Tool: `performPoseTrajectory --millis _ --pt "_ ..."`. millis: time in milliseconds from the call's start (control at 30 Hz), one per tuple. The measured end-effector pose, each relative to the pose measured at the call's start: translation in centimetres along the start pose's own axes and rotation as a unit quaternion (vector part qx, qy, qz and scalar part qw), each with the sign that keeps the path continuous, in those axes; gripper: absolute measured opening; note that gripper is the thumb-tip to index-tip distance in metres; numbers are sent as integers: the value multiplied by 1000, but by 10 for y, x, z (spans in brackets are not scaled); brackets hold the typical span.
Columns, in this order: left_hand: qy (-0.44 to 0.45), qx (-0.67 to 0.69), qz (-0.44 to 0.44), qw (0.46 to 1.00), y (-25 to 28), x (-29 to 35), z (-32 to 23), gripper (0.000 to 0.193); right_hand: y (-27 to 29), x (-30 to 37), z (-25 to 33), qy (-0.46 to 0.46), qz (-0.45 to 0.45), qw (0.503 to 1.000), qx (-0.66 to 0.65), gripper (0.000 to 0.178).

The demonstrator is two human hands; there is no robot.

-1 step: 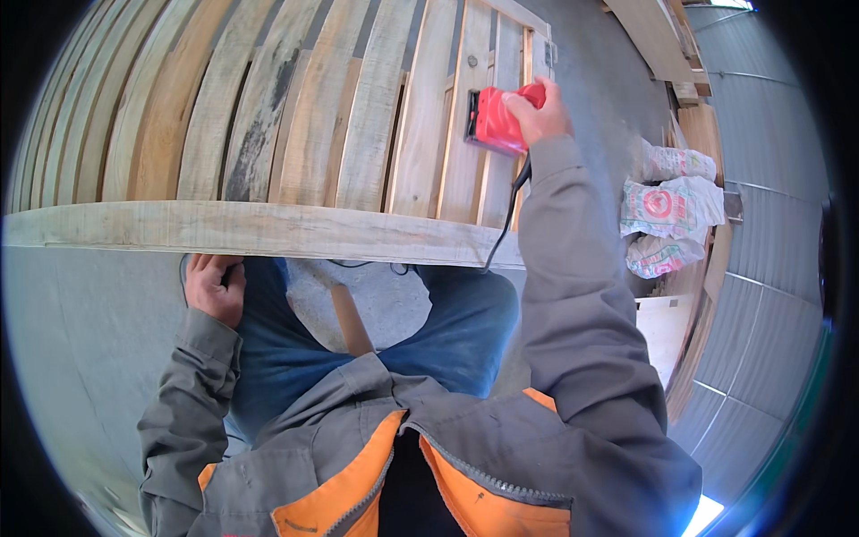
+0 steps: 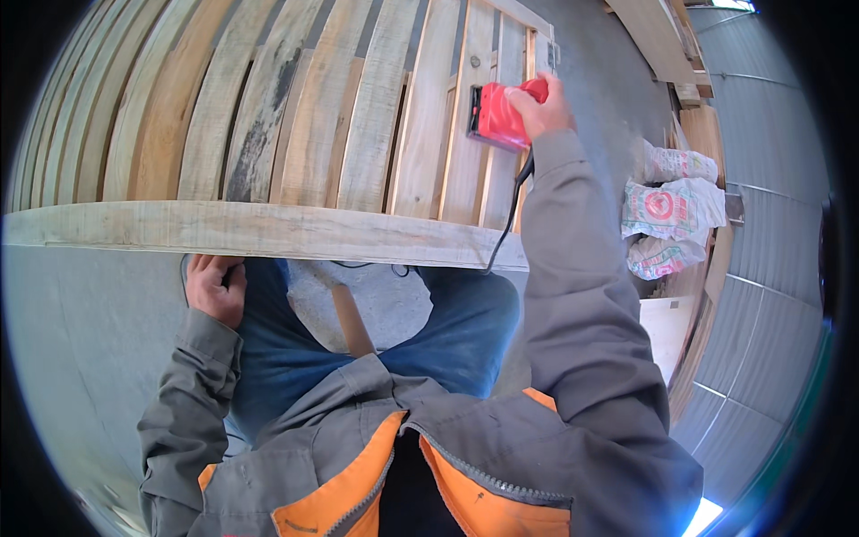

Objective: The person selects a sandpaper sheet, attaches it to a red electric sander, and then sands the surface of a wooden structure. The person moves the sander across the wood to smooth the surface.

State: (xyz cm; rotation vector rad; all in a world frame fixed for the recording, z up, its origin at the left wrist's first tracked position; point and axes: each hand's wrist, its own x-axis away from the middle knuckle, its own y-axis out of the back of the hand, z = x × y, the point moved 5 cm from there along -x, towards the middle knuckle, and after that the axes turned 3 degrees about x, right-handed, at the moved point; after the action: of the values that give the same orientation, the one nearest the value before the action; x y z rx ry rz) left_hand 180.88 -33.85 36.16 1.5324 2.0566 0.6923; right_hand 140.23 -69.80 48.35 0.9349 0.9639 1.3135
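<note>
My right hand [image 2: 544, 112] is closed around a red handheld power sander [image 2: 503, 115], whose dark pad end sits on the slats near the right end of a slatted wooden panel [image 2: 300, 125]. A black cord [image 2: 516, 210] runs from the sander down over the panel's front rail [image 2: 268, 231]. My left hand [image 2: 216, 288] is by my left knee at the rail's lower edge, fingers bent and together. The rail hides its fingertips, so whatever they hold, if anything, cannot be made out. One slat [image 2: 259, 134] has dark stains.
Between my legs are a pale, rounded slab-like surface [image 2: 403, 309] and a brown tube-like piece [image 2: 351, 322]. At the right, several printed white sacks [image 2: 671, 206] lie beside wooden boards [image 2: 702, 143] along a grey corrugated wall [image 2: 761, 179].
The sander and my right hand have shifted very slightly to the right. My left hand stays in place.
</note>
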Motion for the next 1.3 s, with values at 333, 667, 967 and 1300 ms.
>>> performPoseTrajectory --millis 333,667,967,1300 --pt "-2 -8 -6 1000 0 -1 -2 17 -17 -99 18 -11 0 1000 -11 78" --pt "7 -15 -9 1000 -1 3 2 16 -12 -86 29 -14 25 1000 -9 75" --pt "-24 -7 -9 1000 5 3 -4 16 -8 10 36 -56 -4 998 -17 66" --pt "-27 -7 -19 999 6 12 0 13 -12 82 75 -87 24 996 -16 70"
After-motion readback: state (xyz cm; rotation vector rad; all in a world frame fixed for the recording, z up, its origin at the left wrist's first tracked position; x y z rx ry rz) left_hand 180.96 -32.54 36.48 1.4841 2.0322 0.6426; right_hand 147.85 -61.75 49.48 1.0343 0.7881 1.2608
